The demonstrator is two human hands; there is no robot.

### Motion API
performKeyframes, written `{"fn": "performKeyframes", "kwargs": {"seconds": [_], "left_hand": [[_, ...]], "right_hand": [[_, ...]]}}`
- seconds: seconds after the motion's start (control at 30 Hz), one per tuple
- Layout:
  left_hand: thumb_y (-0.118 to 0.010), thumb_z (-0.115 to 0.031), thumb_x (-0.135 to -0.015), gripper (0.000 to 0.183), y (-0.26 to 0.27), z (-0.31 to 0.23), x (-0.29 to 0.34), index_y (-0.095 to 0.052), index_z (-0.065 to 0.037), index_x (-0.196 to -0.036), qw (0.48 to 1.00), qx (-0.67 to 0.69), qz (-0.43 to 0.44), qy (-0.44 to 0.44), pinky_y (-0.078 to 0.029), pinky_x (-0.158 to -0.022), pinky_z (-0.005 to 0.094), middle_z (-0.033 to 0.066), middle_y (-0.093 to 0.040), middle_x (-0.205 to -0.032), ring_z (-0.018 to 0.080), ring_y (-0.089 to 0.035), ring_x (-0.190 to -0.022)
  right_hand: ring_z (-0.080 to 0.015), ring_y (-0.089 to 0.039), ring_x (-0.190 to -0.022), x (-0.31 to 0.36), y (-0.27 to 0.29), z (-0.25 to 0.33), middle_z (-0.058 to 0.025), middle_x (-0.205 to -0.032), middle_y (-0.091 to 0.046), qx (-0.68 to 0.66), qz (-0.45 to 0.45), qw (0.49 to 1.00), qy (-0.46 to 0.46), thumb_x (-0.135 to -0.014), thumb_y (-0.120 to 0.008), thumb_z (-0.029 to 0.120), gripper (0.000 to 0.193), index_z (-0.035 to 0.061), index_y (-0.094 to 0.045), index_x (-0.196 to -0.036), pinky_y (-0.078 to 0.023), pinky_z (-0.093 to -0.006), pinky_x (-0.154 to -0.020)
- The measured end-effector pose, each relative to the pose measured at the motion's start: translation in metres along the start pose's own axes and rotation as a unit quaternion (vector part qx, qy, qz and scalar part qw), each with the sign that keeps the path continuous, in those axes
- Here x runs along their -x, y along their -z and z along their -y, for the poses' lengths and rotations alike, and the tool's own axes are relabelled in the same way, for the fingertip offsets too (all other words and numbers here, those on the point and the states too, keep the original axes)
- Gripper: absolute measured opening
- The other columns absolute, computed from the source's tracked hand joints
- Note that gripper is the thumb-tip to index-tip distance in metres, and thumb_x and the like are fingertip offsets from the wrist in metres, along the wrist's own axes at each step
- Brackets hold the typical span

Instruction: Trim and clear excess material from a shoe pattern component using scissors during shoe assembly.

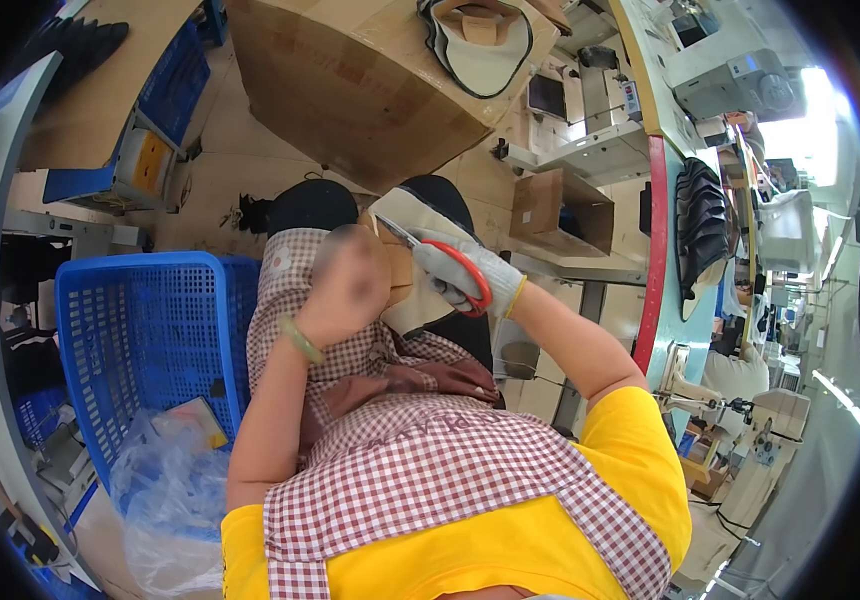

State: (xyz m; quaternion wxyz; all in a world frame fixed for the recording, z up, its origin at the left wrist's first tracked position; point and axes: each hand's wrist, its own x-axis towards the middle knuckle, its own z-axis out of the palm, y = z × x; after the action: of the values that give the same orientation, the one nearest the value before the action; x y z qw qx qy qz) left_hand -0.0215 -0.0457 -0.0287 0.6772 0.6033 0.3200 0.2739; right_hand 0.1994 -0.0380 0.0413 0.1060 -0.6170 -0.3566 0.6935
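Above my lap is a cream piece with tan patches (414, 309), which looks like the lining side of a shoe upper. My left hand (350, 285), bare with a pale green bangle at the wrist, is closed at the piece's left edge; a blur covers most of its fingers. In a grey-white work glove, my right hand (450, 268) is closed around red-handled scissors (473, 277). Their metal blades point up and left across the piece, toward my left hand. Whether the blades are apart I cannot make out.
A large cardboard box (350, 90) stands ahead, with similar cream-lined pieces (480, 45) on top. At my left is a blue plastic crate (140, 262) with clear plastic wrap (165, 480). A smaller open carton (560, 215) and a red-edged bench (653, 250) with stacked black pieces (700, 225) stand at right.
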Motion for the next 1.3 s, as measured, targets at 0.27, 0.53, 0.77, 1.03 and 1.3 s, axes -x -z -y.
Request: {"fn": "performKeyframes", "kwargs": {"seconds": [0.27,0.53,0.77,1.03,1.3], "left_hand": [[-0.062,-0.015,-0.087,0.016,0.008,0.016,-0.037,-0.052,-0.003,-0.093,0.966,0.08,-0.246,-0.006,-0.046,-0.07,0.0257,0.0063,-0.063,-0.083,0.0119,-0.058,-0.076],[-0.063,-0.018,-0.086,0.018,0.027,0.046,-0.074,-0.062,-0.004,-0.075,0.974,-0.092,-0.162,0.125,-0.045,-0.062,0.027,-0.0004,-0.06,-0.082,0.012,-0.057,-0.073],[-0.059,-0.007,-0.086,0.011,0.037,0.037,-0.065,-0.058,-0.004,-0.076,0.911,0.368,-0.065,0.175,-0.048,-0.066,0.0247,0.0032,-0.059,-0.08,0.0122,-0.056,-0.072],[-0.053,-0.001,-0.088,0.009,0.013,0.0,-0.017,-0.056,-0.003,-0.08,0.9,0.381,-0.212,0.005,-0.049,-0.093,0.0354,0.001,-0.054,-0.075,0.0108,-0.055,-0.073],[-0.055,-0.005,-0.091,0.007,0.001,-0.023,0.0,-0.059,-0.001,-0.086,0.866,0.387,-0.3,-0.104,-0.047,-0.092,0.0286,0.0036,-0.059,-0.089,0.0125,-0.058,-0.089]], "right_hand": [[-0.0047,-0.041,-0.046,0.002,0.002,-0.009,0.0014,-0.07,-0.049,-0.024,-0.015,0.999,0.025,-0.09,-0.056,0.041,0.05,0.0168,-0.048,-0.133,-0.035,-0.0193,-0.042],[-0.005,-0.041,-0.046,0.003,0.013,-0.02,0.0013,-0.07,-0.049,-0.076,0.012,0.997,0.007,-0.092,-0.053,0.04,0.053,0.019,-0.041,-0.14,-0.034,-0.0195,-0.041],[-0.0048,-0.042,-0.047,0.005,0.012,-0.011,0.0012,-0.069,-0.05,-0.026,0.007,0.999,0.019,-0.092,-0.052,0.039,0.039,0.0144,-0.053,-0.122,-0.035,-0.0194,-0.042],[-0.002,-0.045,-0.049,0.012,-0.007,0.0,0.0014,-0.073,-0.057,-0.098,0.103,0.987,0.075,-0.093,-0.052,0.041,0.049,0.0097,-0.048,-0.13,-0.038,-0.0165,-0.044],[-0.0036,-0.049,-0.051,0.003,-0.025,0.0,-0.0006,-0.077,-0.06,-0.17,0.181,0.958,0.145,-0.09,-0.056,0.046,0.06,0.0073,-0.043,-0.133,-0.038,-0.0159,-0.044]]}}
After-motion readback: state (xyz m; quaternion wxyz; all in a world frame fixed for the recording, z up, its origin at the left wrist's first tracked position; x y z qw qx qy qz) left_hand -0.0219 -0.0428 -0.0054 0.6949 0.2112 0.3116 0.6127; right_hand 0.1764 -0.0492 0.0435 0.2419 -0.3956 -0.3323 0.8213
